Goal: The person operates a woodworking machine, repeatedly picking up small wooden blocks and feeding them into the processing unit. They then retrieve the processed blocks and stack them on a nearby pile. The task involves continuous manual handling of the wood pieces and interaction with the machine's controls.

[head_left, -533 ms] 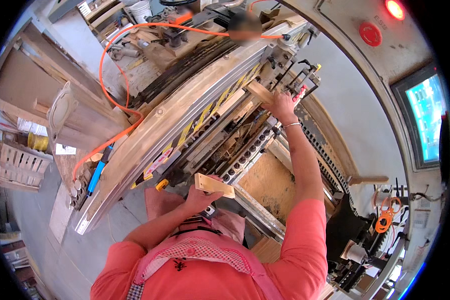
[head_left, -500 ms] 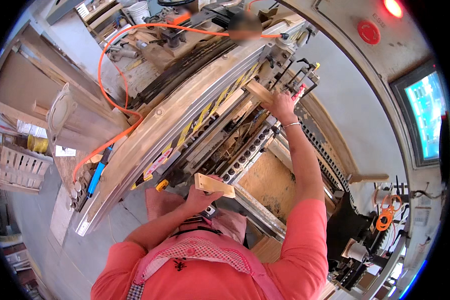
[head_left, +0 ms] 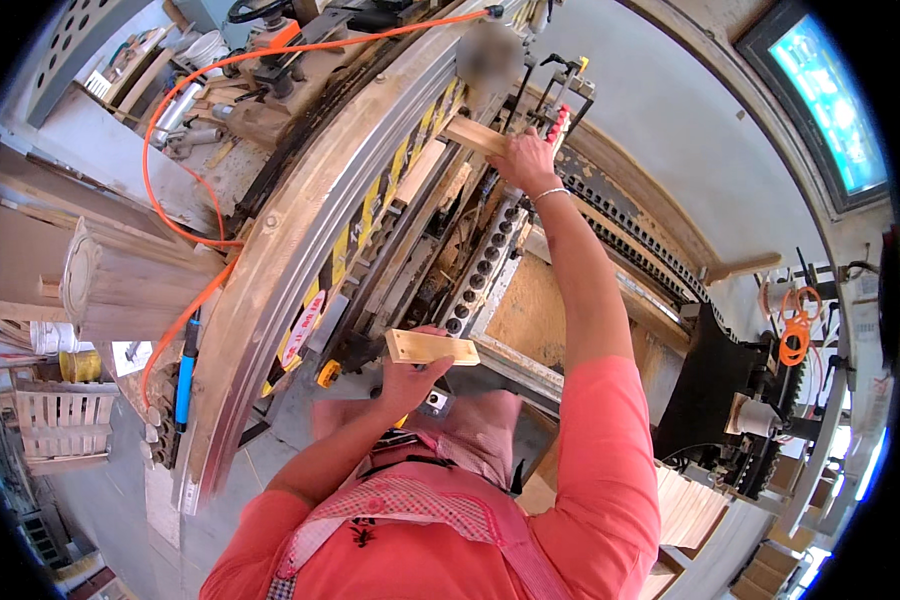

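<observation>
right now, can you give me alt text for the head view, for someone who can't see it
A person in a pink shirt stands at a long woodworking machine, the left hand holding a short wooden block near the body while the right hand reaches out to grip another wooden piece on the machine. An orange hose loops across the machine.

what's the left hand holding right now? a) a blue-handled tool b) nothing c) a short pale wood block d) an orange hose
c: the left hand grips a short pale wood block close to the body, while the right hand reaches out to another wood piece on the machine. The orange hose and the blue-handled tool lie off to the left, untouched.
</observation>
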Tool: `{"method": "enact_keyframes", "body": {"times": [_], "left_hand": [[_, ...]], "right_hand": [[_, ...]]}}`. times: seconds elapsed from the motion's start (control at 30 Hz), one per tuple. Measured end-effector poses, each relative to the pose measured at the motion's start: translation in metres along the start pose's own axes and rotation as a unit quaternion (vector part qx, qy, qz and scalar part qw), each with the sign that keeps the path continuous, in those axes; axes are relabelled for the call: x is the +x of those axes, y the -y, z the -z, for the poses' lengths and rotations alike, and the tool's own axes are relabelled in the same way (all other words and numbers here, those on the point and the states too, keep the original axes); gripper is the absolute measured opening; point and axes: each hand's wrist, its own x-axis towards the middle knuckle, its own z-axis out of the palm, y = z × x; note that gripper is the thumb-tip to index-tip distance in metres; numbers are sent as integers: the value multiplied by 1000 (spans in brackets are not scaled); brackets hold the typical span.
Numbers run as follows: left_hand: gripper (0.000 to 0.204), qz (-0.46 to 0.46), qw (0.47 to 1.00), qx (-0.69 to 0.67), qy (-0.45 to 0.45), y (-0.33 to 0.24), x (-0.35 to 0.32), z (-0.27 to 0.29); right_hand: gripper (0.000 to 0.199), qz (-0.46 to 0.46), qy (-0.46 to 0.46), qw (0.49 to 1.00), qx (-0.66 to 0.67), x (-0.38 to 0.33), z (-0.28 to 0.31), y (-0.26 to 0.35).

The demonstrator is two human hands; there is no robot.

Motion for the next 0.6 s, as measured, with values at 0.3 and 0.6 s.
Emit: {"method": "enact_keyframes", "body": {"times": [0.3, 0.6], "left_hand": [[40, 5, 999, 44, -8, -19, -1, -1], [41, 59, 996, -52, -44, -21, -8, -2]], "right_hand": [[49, 3, 0, 1000, 23, 2, -3, 2], [46, 45, -23, 998, 24, 4, -6, -4]]}}
